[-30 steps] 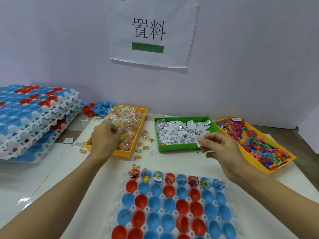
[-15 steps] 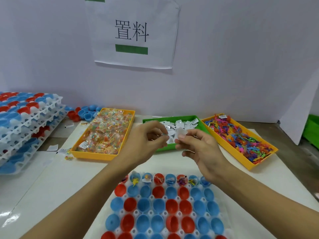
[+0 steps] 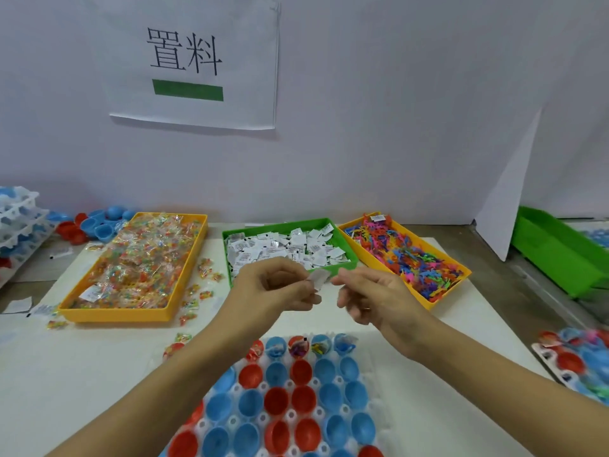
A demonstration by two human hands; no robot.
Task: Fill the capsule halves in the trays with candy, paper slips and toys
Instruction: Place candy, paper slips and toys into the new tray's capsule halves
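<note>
Your left hand [image 3: 275, 290] pinches a small white paper slip [image 3: 319, 278] at its fingertips, above the near edge of the green plastic tray of slips [image 3: 342, 240]. Your right hand [image 3: 372, 300], just beside the slip, hangs loosely curled, holding nothing visible.

Glossy plastic capsule halves [image 3: 276, 401]; crinkly clear candy wrappers [image 3: 138, 258]; matt paper slips [image 3: 286, 247]; smooth plastic bins [image 3: 115, 314]

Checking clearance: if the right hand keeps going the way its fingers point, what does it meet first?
Probably the paper slip pinched by the left hand, just off the right hand fingertips; depth is unclear.
</note>
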